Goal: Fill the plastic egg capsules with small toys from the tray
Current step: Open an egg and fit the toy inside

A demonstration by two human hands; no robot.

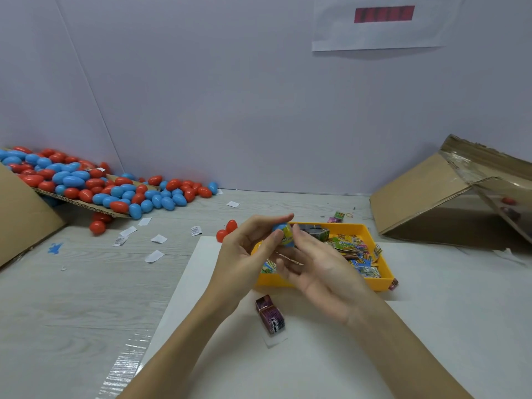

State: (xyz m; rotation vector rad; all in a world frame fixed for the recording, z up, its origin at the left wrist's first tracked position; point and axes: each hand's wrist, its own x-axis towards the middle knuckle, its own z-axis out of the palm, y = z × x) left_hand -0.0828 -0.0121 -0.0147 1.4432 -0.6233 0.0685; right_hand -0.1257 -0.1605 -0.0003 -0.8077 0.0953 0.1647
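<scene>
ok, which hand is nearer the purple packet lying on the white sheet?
Left. The left hand is above and a bit left of the purple packet, its wrist nearly over it; the right hand is up and to the right, over the yellow tray.

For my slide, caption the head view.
Both hands press a toy into a blue egg above the yellow tray.

On my feed a tipped carton (426, 197) lies at the right of the surface (72, 298). White paper slips (155, 256) are scattered left of centre, near a blue star mark (54, 248). A white sheet (383, 24) with a red bar hangs on the wall (230, 96).
</scene>
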